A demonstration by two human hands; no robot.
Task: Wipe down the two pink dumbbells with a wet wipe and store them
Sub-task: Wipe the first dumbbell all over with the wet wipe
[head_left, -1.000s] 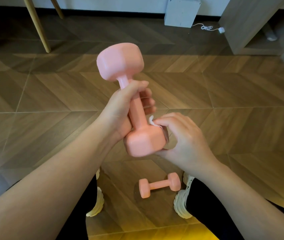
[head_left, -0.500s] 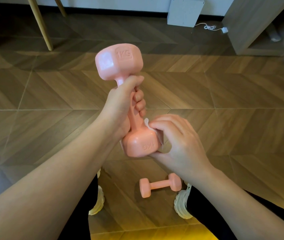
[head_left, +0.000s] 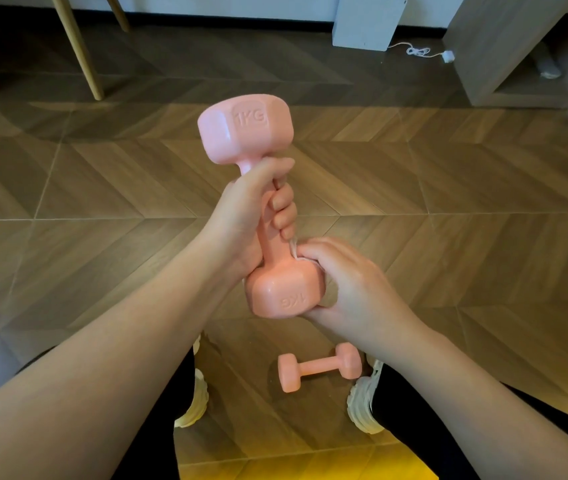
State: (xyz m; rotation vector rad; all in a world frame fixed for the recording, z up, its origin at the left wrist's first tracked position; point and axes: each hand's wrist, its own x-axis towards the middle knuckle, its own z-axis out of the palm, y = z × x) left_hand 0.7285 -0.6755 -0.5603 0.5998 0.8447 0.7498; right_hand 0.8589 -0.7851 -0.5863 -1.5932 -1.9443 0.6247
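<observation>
My left hand (head_left: 244,220) grips the handle of a pink dumbbell (head_left: 251,133) marked 1KG, held nearly upright in front of me. My right hand (head_left: 348,285) wraps round the right side of its lower head and presses a white wet wipe (head_left: 294,252) against it; only a small crumpled edge of the wipe shows above my fingers. A second pink dumbbell (head_left: 317,370) lies on the wooden floor between my feet, below both hands.
My white shoes (head_left: 362,407) stand either side of the floor dumbbell. Wooden chair legs (head_left: 78,46) rise at the far left. A white box (head_left: 365,22) with a cable sits by the wall, and a grey open-fronted cabinet (head_left: 504,46) stands at the far right.
The held dumbbell has turned in my left hand, so its 1KG markings now face me. My right hand has slid with the wipe round the lower head.
</observation>
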